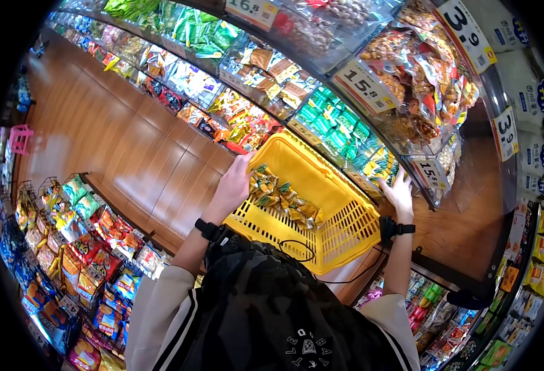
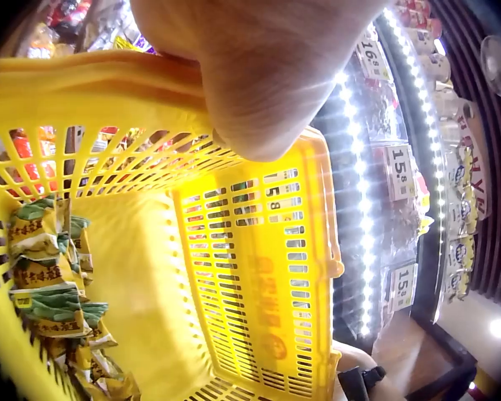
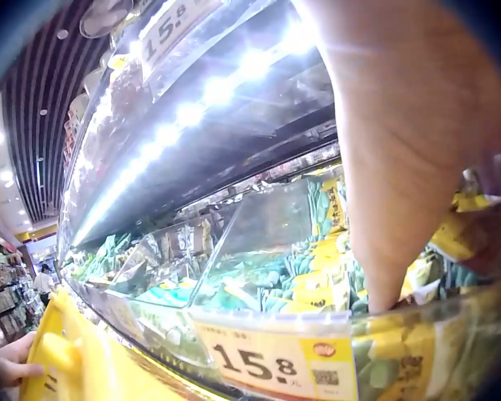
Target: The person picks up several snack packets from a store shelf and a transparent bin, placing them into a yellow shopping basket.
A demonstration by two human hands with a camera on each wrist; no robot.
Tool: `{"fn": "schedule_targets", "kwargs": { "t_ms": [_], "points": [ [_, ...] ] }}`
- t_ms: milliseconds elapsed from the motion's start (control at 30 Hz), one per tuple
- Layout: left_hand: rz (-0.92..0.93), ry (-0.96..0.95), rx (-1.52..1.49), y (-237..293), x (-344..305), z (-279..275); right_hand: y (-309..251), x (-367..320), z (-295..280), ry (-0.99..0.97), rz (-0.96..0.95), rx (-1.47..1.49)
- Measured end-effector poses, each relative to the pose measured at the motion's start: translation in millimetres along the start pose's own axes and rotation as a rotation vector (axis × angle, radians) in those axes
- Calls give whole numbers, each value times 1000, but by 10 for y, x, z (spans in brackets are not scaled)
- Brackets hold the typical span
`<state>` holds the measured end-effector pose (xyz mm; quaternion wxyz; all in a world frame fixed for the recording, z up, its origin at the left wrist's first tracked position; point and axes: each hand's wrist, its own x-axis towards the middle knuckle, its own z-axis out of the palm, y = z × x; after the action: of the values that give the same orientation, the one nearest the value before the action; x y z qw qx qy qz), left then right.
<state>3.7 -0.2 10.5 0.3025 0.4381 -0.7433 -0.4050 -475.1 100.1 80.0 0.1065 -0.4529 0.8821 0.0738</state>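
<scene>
My left hand (image 1: 235, 182) grips the left rim of a yellow plastic shopping basket (image 1: 293, 145). Several small yellow-and-green snack packets (image 1: 284, 201) lie along one side inside the basket; the same packets (image 2: 54, 288) show in the left wrist view. My right hand (image 1: 399, 195) reaches past the basket's far right corner, its fingers spread into a clear shelf bin of similar yellow-and-green packets (image 1: 380, 167). In the right wrist view the thumb points down among the packets (image 3: 321, 280) behind the bin's front wall, and the fingers are mostly hidden.
A price tag (image 3: 259, 359) is fixed to the bin's front. Green packets (image 1: 337, 127) fill the neighbouring bin. An upper shelf with clear bins (image 1: 417, 74) overhangs the right hand. Snack racks (image 1: 99, 260) stand across the wooden-look floor (image 1: 129, 136). A thin black cable (image 1: 352, 279) hangs near the basket.
</scene>
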Motion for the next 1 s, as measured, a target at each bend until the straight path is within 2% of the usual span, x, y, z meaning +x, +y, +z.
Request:
{"fn": "schedule_targets", "kwargs": {
  "t_ms": [100,200,267,333,367,433,467,533,600,667,700,800,867,933,967,1000],
  "points": [
    [11,10,10,17,-2,-12,40,65,-74,-63,-8,13],
    [15,9,5,-18,-6,-12,127,83,81,48,-106,-35],
    [31,23,1,-34,-22,1,15,-38,0,103,-184,130],
    [36,30,26,-44,-17,20,44,-79,-75,134,-304,171],
    [34,31,38,-53,-9,17,56,-104,-105,130,-304,162],
    [36,36,16,-52,-24,19,64,-158,-148,301,-412,232],
    [50,44,4,-58,-21,14,81,-149,-137,297,-413,230],
    [35,39,2,-59,-30,19,135,-145,-118,418,-402,214],
    [45,51,20,-64,-26,28,200,-87,-78,386,-370,257],
    [37,50,13,-54,-35,31,268,2,3,575,-387,111],
    [34,47,10,-50,-39,23,221,27,-24,546,-387,223],
    [-28,-27,-33,-29,-27,-21,117,-57,-95,554,-426,272],
    [-36,-33,-45,2,-48,-5,115,-191,-160,591,-416,196],
    [-37,-34,-44,-28,-22,-18,4,-331,-262,556,-462,246],
    [-3,5,-19,-48,-28,13,-12,-442,-276,569,-446,65],
    [33,41,8,-61,-21,23,-46,-551,-260,568,-444,66]
  ]
}}
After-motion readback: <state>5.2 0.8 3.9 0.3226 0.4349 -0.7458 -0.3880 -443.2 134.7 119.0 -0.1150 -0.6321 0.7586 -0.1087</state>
